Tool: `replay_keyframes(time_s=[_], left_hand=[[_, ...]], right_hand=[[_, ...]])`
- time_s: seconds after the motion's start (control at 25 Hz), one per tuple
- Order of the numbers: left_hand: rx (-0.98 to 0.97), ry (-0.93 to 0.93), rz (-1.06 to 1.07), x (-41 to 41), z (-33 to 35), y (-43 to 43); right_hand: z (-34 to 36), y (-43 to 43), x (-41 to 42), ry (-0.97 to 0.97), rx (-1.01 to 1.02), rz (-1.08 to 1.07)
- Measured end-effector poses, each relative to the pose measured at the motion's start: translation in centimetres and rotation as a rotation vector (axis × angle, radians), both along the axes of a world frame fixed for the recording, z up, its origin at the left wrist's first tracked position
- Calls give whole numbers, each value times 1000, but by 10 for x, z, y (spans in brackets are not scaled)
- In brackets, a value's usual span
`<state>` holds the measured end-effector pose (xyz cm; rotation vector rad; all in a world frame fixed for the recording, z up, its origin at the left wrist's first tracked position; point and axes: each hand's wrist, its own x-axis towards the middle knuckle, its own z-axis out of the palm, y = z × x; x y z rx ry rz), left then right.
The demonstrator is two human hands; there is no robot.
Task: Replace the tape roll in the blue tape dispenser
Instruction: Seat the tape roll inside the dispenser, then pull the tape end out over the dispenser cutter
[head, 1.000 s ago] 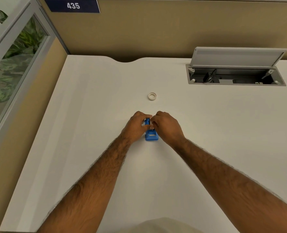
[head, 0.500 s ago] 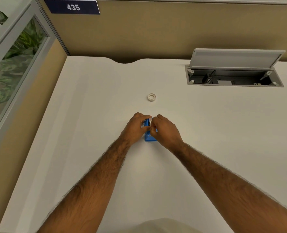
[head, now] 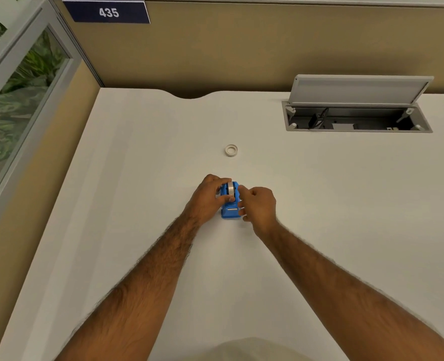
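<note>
The blue tape dispenser [head: 230,211] stands on the white desk [head: 142,204] in the middle of the view, its cutter end toward me. A tape roll [head: 231,189] sits upright in its slot. My left hand [head: 207,198] grips the dispenser's left side, fingers curled over the top by the roll. My right hand [head: 257,204] is just right of the dispenser, fingers loosely curled and touching its right side, holding nothing that I can see. A second small white tape roll [head: 231,150] lies flat on the desk farther back.
An open grey cable hatch [head: 356,121] with its raised lid [head: 359,89] is set in the desk at the back right. A tan partition runs behind, with a glass panel on the left.
My right hand has moved off the top of the dispenser to its right side, uncovering the roll seated in the slot. My left hand keeps its grip.
</note>
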<state>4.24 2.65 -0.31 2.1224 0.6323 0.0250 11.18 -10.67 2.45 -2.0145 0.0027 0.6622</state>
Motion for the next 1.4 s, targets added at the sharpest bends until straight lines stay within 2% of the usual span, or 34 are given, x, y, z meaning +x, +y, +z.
replay_keyframes(time_s=[0.08, 0.16, 0.6, 1.0, 1.12, 1.28, 1.4], left_hand=[[15, 1, -3, 0, 0, 0], [20, -4, -1, 0, -1, 1], [40, 24, 6, 4, -8, 4], [53, 32, -4, 4, -9, 4], [58, 35, -7, 3, -9, 4], [33, 29, -27, 1, -7, 4], [-71, 37, -97, -5, -3, 10]], right_hand=[[8, 6, 3, 249, 103, -138], [13, 10, 6, 341, 123, -179], [8, 27, 2, 117, -68, -90], [4, 31, -6, 74, -153, -105], [4, 30, -7, 138, -106, -149], [8, 24, -3, 326, 33, -249], [14, 21, -6, 435, 121, -294]])
